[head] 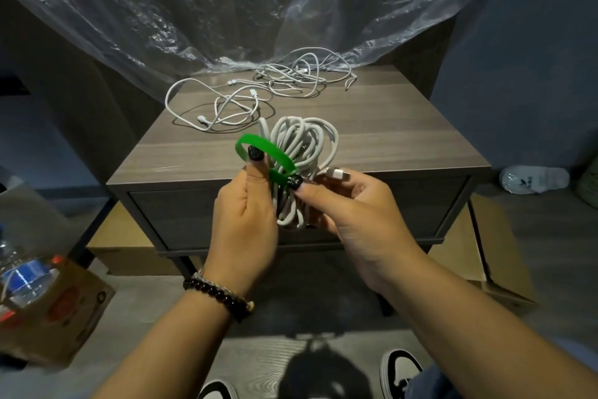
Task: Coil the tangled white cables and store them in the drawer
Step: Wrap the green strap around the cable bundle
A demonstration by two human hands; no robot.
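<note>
A coiled white cable (pixel 302 146) is held above the front edge of the wooden nightstand (pixel 388 126). My right hand (pixel 352 204) grips the coil, with the cable's plug (pixel 338 173) sticking out above its fingers. My left hand (pixel 247 204) pinches a green strap (pixel 263 147) that loops around the coil. Two loose white cables lie on the nightstand top: one (pixel 220 104) at the left and a tangled one (pixel 304 73) at the back. The drawer front (pixel 181 214) below the top is closed.
Clear plastic sheeting (pixel 226 3) hangs behind the nightstand and touches its back edge. A cardboard box (pixel 64 308) with a water bottle (pixel 22 272) stands at the lower left. Another plastic bottle (pixel 534 179) lies on the floor at the right. My shoes (pixel 399 369) are at the bottom.
</note>
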